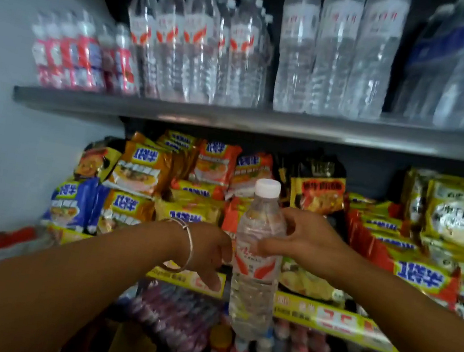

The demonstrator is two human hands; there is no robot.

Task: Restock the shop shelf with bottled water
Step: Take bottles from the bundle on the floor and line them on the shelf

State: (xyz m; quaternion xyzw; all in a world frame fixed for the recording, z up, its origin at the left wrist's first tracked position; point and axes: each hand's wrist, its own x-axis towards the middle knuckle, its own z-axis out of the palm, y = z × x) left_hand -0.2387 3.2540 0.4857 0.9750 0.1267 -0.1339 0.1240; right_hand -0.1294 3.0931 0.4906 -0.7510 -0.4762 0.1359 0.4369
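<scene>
Right hand [302, 242] pinching one upright water bottle [257, 257] in a half-open grip; left hand [211, 250] beside it, grip unclear.

bottle [258, 257]: clear glossy plastic | shelf [232, 119]: matt grey metal

Small grocery shop, grey metal shelf [233, 117] carrying rows of clear plastic water bottles [195, 45] at twelve o'clock, bright noodle packets [142, 166] crowding beneath, yellow price strips [333, 318] showing at five o'clock
</scene>
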